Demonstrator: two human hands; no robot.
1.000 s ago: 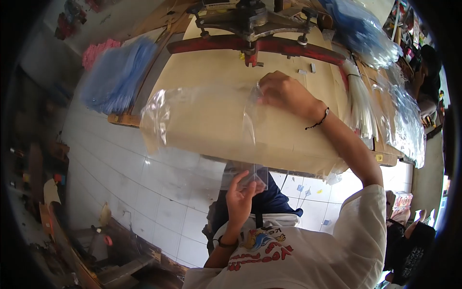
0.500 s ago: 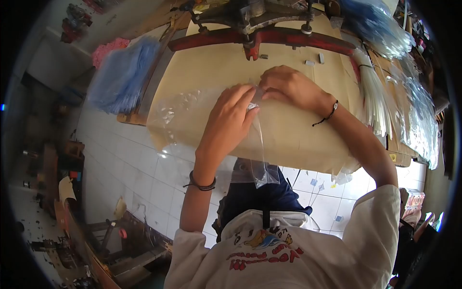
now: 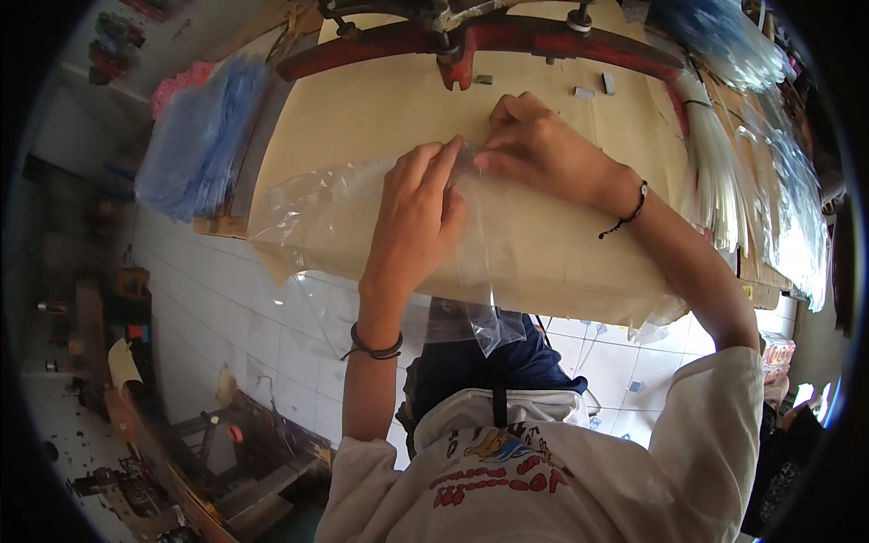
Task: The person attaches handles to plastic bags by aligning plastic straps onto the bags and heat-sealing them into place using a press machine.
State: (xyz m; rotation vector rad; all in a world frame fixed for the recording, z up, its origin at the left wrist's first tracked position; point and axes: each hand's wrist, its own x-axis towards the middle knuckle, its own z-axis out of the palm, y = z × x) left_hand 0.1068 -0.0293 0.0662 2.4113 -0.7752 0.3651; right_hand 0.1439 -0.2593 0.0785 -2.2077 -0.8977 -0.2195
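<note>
The right hand [image 3: 541, 152] was closed in a pinch on the clear plastic sheet [image 3: 489, 244], thumb against curled fingers. The left hand [image 3: 412, 217] touched the same piece just beside it, fingers together and pointing away from the body — whether they gripped or only pressed could not be told. The plastic lay across the brown paper [image 3: 561, 253] covering the table, its near part hanging over the edge above the person's lap. Beyond the hands, a red metal bar [image 3: 380, 42] crossed over the paper, with small metal pieces [image 3: 584, 92] on the paper nearby. A stack of blue plastic [image 3: 195, 140] lay off to the left, and a tied bundle of pale strips [image 3: 715, 172] to the right.
</note>
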